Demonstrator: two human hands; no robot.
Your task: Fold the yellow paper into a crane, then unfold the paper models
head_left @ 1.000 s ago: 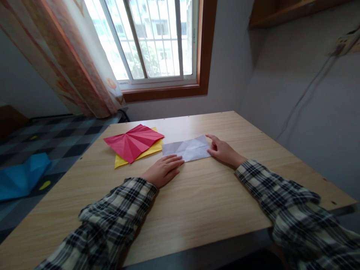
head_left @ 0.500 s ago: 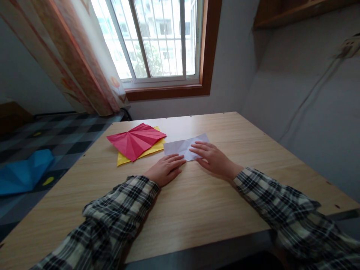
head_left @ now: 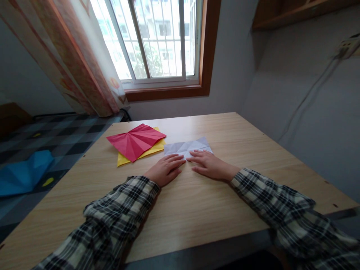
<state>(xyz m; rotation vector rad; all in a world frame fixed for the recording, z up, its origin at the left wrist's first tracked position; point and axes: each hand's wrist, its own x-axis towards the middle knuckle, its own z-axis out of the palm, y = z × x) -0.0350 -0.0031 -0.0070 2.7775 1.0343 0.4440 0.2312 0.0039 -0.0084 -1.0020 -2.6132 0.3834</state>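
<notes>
A: The white paper [head_left: 186,147] in your head view is a folded, creased strip, pale with a web of straight and slanting fold lines, lying flat on the wooden table [head_left: 197,202] a little beyond the middle, long side running left to right.

B: And my hands?

A: Your left hand [head_left: 165,170] lies flat, palm down, fingers stretched out and together, the fingertips touching the paper's near left edge. Your right hand [head_left: 208,165] is flat too, fingers spread a little, pressing on the paper's near edge and covering its near right part. The two sets of fingertips almost meet. Neither hand grips anything.

B: What lies around it?

A: Just left of the white paper sits a red paper [head_left: 135,140], pleated like a fan, resting on a yellow paper [head_left: 140,154] that peeks out beneath. A blue paper [head_left: 24,173] lies on the checked floor, well apart. Both your sleeves are plaid.
</notes>
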